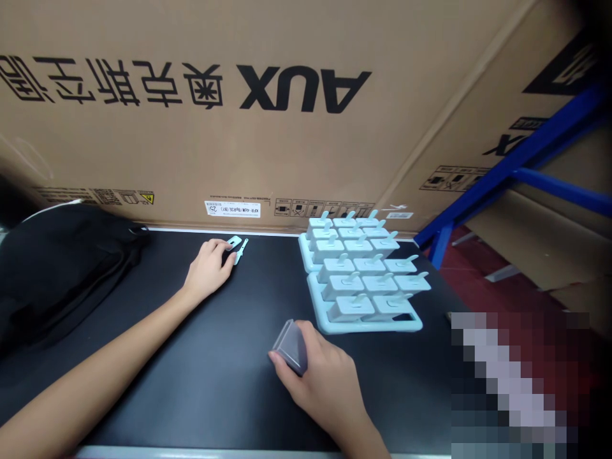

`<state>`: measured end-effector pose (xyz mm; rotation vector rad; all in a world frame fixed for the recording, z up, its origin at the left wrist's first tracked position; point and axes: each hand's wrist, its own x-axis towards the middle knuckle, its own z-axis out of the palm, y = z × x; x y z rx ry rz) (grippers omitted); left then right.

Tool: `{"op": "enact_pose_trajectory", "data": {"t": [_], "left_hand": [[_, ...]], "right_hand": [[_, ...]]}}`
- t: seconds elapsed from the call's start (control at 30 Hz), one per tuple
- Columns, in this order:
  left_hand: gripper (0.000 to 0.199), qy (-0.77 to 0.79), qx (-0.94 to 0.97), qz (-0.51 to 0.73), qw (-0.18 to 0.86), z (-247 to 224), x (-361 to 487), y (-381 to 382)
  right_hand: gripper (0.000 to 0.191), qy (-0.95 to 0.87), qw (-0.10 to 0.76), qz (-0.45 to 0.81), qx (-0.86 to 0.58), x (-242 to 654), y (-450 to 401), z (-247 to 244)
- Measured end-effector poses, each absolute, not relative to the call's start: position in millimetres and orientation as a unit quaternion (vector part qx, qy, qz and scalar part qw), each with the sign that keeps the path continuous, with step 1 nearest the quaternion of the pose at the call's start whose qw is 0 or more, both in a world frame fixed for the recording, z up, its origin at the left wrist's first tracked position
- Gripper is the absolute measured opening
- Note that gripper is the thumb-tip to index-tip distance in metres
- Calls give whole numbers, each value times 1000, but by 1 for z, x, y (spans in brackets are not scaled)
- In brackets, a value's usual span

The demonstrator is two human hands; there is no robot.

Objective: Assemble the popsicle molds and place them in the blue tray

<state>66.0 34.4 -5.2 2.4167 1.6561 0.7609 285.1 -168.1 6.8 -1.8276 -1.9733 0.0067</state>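
Note:
In my right hand (pixel 329 373), thumb and fingers close round a clear greyish popsicle mould cup (pixel 291 347), tilted above the black table. Toward the back of the table, my left hand (pixel 210 264) has its thumb and index finger at a pale blue mould lid (pixel 234 241) and a pale blue popsicle stick (pixel 243 248); the fingertips partly cover both pieces. To the right stand two pale blue trays (pixel 329 326) with rows of popsicle moulds (pixel 351 309), their stick handles pointing up. A dark slot shows at the near tray's front right corner.
A large cardboard box (pixel 287 153) with upside-down print stands along the table's back edge. A black cloth bag (pixel 57 268) lies at the left. Blue metal framing (pixel 516 162) rises on the right. The black table's (pixel 205 382) pale front edge crosses the bottom.

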Motion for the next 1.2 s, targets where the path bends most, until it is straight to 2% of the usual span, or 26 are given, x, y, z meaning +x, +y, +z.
{"op": "enact_pose_trajectory", "data": {"t": [0.1, 0.23, 0.33, 0.4, 0.47, 0.53, 0.57, 0.67, 0.77, 0.83, 0.9, 0.97, 1.03, 1.13, 1.2], "left_hand": [[35, 542, 810, 220, 48, -4, 67, 35], [29, 548, 805, 223, 48, -5, 65, 39], [29, 540, 791, 280, 65, -3, 66, 38], [32, 498, 794, 325, 129, 3, 69, 31], [37, 404, 812, 325, 269, 15, 73, 19], [45, 276, 820, 254, 432, 30, 76, 4], [48, 223, 822, 207, 481, 39, 77, -5], [63, 202, 817, 205, 499, 58, 70, -26], [41, 274, 794, 261, 476, 60, 46, -30], [40, 374, 761, 328, 416, 51, 24, -20], [48, 486, 709, 381, 342, 38, -1, -3], [56, 548, 693, 389, 261, 25, -23, 14], [61, 583, 703, 363, 186, 15, -38, 28], [54, 616, 721, 302, 97, 10, -45, 39], [45, 643, 723, 248, 52, 12, -43, 42]], "right_hand": [[39, -715, 221, -2, -663, 285, -168, 6], [39, -720, 179, 24, -670, 284, -167, 10], [36, -717, 140, 87, -677, 281, -158, 22], [34, -736, 134, 108, -655, 276, -147, 34], [31, -770, 142, 109, -612, 270, -133, 47], [33, -798, 165, 103, -571, 263, -120, 56], [36, -805, 183, 100, -556, 260, -115, 60], [47, -817, 258, 81, -509, 256, -111, 64], [57, -815, 356, 18, -458, 268, -125, 63], [52, -776, 423, -55, -464, 287, -139, 60], [42, -701, 469, -132, -521, 314, -152, 54], [33, -613, 478, -171, -605, 345, -161, 46], [37, -544, 462, -150, -684, 373, -167, 34], [55, -487, 453, -54, -745, 402, -169, 14], [54, -497, 421, -15, -758, 411, -168, 4]]}}
